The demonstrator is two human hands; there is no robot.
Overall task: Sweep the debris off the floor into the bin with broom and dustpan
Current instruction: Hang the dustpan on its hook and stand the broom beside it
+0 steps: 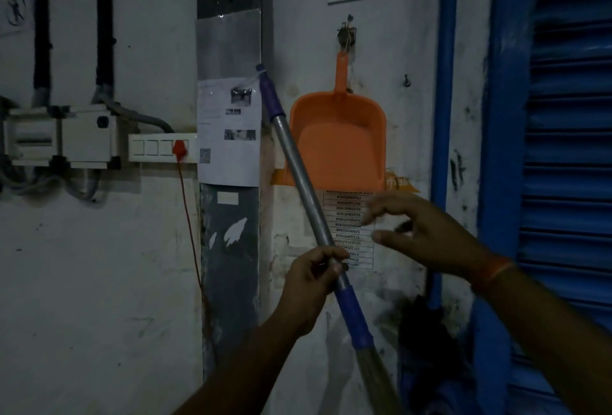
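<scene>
So the left hand (309, 277) has its grip curled round the broom (299, 183), fingers and thumb wrapped on the bare metal part of the handle just above the lower blue sleeve. The broom leans diagonally, purple-capped top end up and to the left, bristles down at the bottom right, mostly out of frame. The right hand (419, 232) is up in front of the wall with its grip spread, fingers loose and holding nothing, just right of the handle and hovering over a printed list (351, 216) stuck to the wall. It's a bit blurry tbh.

The orange dustpan (341, 136) hangs by its handle from a hook (346, 35) on the white wall, straight above the right hand, with the broom handle crossing its left edge. Far left there's a switch box (63, 135) with a red plug (179, 149), and a blue shutter (569, 150) on the right.
</scene>
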